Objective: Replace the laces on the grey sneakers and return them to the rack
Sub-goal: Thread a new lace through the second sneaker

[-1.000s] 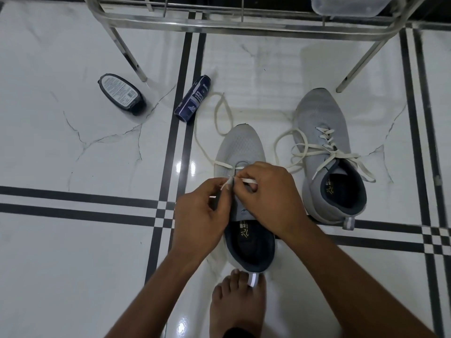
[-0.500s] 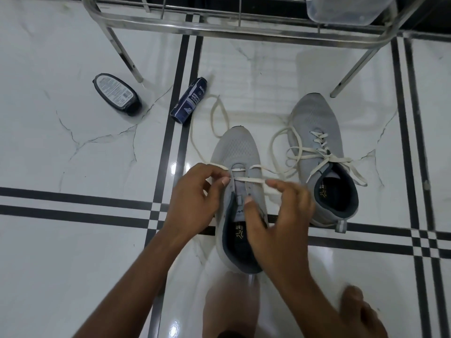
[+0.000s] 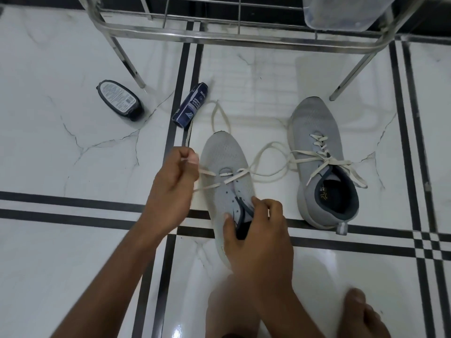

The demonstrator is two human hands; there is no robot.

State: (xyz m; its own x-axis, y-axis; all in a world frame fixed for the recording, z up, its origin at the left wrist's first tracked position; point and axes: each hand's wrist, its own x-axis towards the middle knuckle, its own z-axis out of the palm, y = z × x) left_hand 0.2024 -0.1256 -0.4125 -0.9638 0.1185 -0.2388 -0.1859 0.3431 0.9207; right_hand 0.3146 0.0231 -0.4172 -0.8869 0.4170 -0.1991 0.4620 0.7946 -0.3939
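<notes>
White marble floor under the steel rack (image 3: pixel 244 36) — left hand (image 3: pixel 174 181) has just drawn the cream lace (image 3: pixel 207 172) out leftwards, pinching it, while right hand (image 3: pixel 256 230) shifted back to grip the near sneaker (image 3: pixel 225 154)'s collar. First crossing done — lots of eyelets left.

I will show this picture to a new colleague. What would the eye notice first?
First, the two hands at centre: the left hand pinches a white lace and the right hand holds the near sneaker. To the right lies the other sneaker, laced. The metal rack stands above.
</notes>
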